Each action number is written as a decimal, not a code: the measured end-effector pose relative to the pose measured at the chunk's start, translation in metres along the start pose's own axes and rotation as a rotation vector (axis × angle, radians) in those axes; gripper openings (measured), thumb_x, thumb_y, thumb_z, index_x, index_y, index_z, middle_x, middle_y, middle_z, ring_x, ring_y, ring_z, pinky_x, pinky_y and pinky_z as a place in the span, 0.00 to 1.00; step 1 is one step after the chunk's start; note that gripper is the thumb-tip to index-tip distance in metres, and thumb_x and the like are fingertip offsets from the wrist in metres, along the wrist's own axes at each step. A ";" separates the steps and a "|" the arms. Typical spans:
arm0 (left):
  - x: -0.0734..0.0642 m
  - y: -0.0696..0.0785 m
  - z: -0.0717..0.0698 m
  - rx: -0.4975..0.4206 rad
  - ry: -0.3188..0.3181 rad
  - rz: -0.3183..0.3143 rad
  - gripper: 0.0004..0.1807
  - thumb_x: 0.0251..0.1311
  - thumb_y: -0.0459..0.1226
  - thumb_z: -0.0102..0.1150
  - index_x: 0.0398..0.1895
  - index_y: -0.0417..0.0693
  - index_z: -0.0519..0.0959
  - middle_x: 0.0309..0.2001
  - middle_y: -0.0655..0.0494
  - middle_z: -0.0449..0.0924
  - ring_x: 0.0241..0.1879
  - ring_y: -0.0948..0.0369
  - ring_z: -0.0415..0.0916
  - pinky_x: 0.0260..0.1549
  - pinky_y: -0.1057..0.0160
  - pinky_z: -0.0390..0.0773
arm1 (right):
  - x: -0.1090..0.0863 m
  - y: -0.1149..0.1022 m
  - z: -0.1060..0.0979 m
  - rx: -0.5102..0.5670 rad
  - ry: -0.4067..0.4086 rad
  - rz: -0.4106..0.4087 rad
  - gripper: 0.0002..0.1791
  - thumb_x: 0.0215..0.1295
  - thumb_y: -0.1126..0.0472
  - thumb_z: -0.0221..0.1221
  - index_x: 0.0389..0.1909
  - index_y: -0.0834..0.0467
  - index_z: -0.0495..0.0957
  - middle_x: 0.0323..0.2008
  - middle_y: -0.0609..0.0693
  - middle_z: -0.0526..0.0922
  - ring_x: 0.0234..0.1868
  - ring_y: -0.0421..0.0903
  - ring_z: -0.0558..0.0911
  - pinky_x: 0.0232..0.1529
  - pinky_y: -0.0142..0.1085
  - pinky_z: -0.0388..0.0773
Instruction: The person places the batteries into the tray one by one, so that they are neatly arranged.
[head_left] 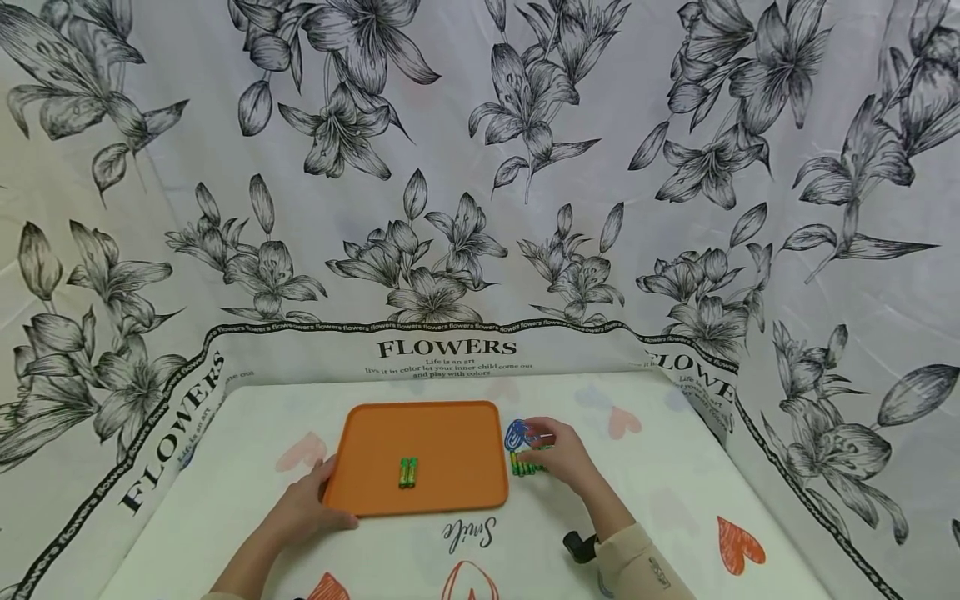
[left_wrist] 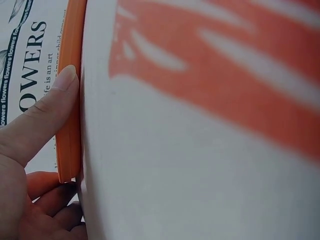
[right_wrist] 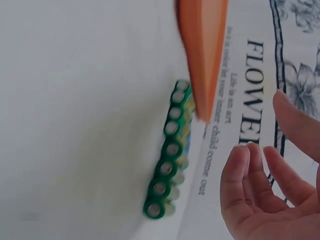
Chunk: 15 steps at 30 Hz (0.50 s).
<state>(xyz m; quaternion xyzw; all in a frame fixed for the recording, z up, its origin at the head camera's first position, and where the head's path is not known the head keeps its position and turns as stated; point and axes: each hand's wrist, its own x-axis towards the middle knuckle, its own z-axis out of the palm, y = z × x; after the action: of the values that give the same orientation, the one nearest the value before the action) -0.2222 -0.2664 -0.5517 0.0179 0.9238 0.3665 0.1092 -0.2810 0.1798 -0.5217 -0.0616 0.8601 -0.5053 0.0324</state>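
An orange tray (head_left: pixel 450 433) lies on the table, with two green-and-yellow batteries (head_left: pixel 407 472) side by side on it. At the tray's near left corner my left hand (head_left: pixel 303 504) holds the rim. In the left wrist view its thumb (left_wrist: pixel 62 90) presses along one side of the tray, and the other fingers curl round the corner. Beyond the tray's right edge stands a row of several batteries (right_wrist: pixel 170 150), partly covered by my right hand (head_left: pixel 558 454) in the head view. That hand hovers over them, fingers loosely bent, with nothing visible between thumb and fingertips.
A white tablecloth (head_left: pixel 652 467) with printed hearts and lettering covers the table. Beside the right hand a blue scribbled shape (head_left: pixel 516 433) shows behind the batteries. A black device (head_left: pixel 577 547) sits by the right wrist. Flower-printed curtains (head_left: pixel 450 275) enclose the back and sides.
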 end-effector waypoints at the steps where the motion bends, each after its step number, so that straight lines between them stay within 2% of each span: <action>1: 0.000 0.000 0.000 -0.003 0.001 -0.001 0.73 0.34 0.57 0.83 0.79 0.36 0.51 0.77 0.25 0.43 0.75 0.29 0.46 0.69 0.29 0.55 | -0.001 0.003 -0.003 0.000 0.006 0.007 0.34 0.53 0.65 0.75 0.63 0.60 0.77 0.54 0.60 0.83 0.50 0.54 0.83 0.48 0.44 0.84; 8: 0.000 0.000 0.001 -0.013 -0.003 -0.024 0.73 0.33 0.59 0.83 0.80 0.38 0.51 0.77 0.26 0.43 0.75 0.30 0.44 0.70 0.30 0.53 | -0.004 0.022 -0.022 -0.026 0.035 0.074 0.37 0.50 0.68 0.75 0.64 0.59 0.76 0.57 0.59 0.82 0.53 0.53 0.83 0.47 0.45 0.85; 15: 0.001 0.000 0.001 -0.006 0.004 -0.010 0.73 0.33 0.58 0.83 0.80 0.37 0.50 0.77 0.25 0.42 0.74 0.29 0.46 0.69 0.29 0.54 | -0.007 0.035 -0.035 -0.037 0.015 0.145 0.41 0.44 0.74 0.74 0.65 0.61 0.75 0.59 0.61 0.79 0.59 0.59 0.79 0.48 0.47 0.84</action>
<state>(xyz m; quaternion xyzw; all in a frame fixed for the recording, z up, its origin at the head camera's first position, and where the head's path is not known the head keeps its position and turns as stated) -0.2228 -0.2660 -0.5523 0.0122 0.9229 0.3689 0.1094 -0.2812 0.2282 -0.5352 0.0039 0.8717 -0.4862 0.0612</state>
